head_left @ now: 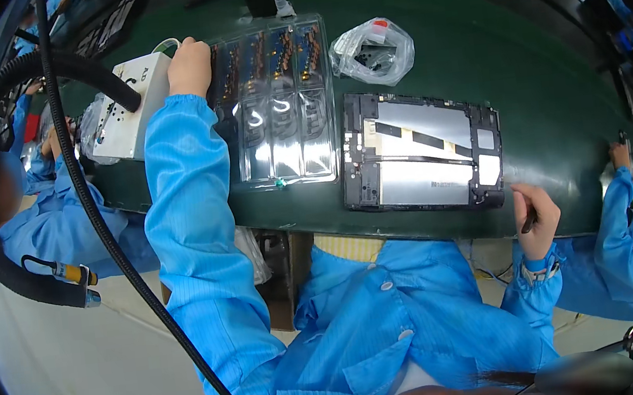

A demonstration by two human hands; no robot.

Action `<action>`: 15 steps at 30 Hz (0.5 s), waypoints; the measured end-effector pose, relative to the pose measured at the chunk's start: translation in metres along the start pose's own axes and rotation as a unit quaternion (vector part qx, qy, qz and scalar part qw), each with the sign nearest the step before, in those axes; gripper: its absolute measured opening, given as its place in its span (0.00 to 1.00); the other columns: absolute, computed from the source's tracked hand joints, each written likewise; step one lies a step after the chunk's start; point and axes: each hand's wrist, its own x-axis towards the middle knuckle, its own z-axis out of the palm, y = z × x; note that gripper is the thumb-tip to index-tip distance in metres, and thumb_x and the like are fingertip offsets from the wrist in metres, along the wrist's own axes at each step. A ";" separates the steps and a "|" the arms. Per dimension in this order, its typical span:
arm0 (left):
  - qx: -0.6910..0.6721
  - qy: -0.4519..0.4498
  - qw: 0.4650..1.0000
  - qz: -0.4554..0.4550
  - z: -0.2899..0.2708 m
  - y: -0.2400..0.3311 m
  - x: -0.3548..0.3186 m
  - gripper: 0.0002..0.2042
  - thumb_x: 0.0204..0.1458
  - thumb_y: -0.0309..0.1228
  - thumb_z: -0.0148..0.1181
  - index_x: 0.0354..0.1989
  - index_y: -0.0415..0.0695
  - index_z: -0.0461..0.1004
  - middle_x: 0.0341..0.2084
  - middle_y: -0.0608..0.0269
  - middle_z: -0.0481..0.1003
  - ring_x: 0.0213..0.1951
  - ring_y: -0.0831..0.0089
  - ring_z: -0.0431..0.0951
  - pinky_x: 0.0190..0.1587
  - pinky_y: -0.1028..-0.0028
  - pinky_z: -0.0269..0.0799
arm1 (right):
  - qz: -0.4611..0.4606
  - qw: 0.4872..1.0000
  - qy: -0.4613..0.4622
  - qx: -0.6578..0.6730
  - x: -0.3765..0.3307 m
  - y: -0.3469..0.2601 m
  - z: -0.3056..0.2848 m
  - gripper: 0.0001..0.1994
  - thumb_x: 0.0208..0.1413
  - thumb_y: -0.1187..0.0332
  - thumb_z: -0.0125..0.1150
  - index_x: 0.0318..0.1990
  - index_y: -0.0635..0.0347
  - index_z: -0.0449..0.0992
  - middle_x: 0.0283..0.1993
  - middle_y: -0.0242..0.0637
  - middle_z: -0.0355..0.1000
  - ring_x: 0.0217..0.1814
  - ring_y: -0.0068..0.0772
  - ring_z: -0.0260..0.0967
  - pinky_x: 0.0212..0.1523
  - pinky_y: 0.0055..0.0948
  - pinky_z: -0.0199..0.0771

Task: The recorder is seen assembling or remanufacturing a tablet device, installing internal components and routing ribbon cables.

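My left hand (190,67) is curled closed between the white box (128,110) and the far left corner of a clear plastic tray (283,181); its fingertips are hidden. Several small dark parts with copper-coloured ends lie in the tray's compartments. Close to the table's front edge, my right hand (539,220) is closed round a dark slender tool (528,221), its kind too small to make out. That hand is beside the near right corner of an opened tablet (424,184), which lies flat with its silver inside and black strips facing up.
Behind the tablet sits a clear plastic bag (372,52) with small dark pieces inside. A black corrugated hose (75,63) bends over the white box, and a thin black cable (85,185) hangs across the left. Co-workers in blue sit at both sides along the green table (463,48).
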 end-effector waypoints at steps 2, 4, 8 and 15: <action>-0.016 -0.001 0.999 -0.045 0.003 0.002 0.000 0.07 0.45 0.21 0.50 0.30 0.38 0.75 0.37 0.51 0.70 0.40 0.56 0.73 0.41 0.65 0.72 | -0.012 1.000 -0.016 0.003 0.001 0.001 0.000 0.05 0.45 0.79 0.56 0.32 0.65 0.73 0.18 0.36 0.59 0.17 0.24 0.56 0.19 0.22 0.54; -0.010 -0.004 0.999 -0.042 0.000 0.004 -0.004 0.07 0.45 0.21 0.49 0.30 0.39 0.75 0.36 0.51 0.70 0.40 0.56 0.73 0.41 0.65 0.72 | -0.010 1.000 -0.016 0.002 0.001 0.000 0.000 0.05 0.45 0.79 0.55 0.32 0.65 0.73 0.18 0.37 0.59 0.17 0.26 0.56 0.19 0.22 0.55; 0.006 0.014 1.000 -0.022 0.005 -0.008 -0.011 0.07 0.46 0.22 0.49 0.30 0.39 0.74 0.35 0.52 0.71 0.37 0.55 0.74 0.39 0.64 0.72 | -0.025 1.000 -0.011 0.010 -0.001 -0.003 -0.003 0.06 0.44 0.80 0.55 0.32 0.66 0.73 0.18 0.37 0.60 0.17 0.28 0.56 0.19 0.23 0.55; -0.144 0.190 0.968 -0.075 -0.094 0.004 -0.068 0.05 0.45 0.25 0.53 0.30 0.39 0.70 0.29 0.52 0.72 0.30 0.57 0.75 0.30 0.63 0.69 | 0.006 0.983 -0.096 0.159 -0.004 -0.010 -0.001 0.07 0.50 0.77 0.48 0.33 0.66 0.73 0.22 0.39 0.64 0.22 0.26 0.60 0.23 0.23 0.58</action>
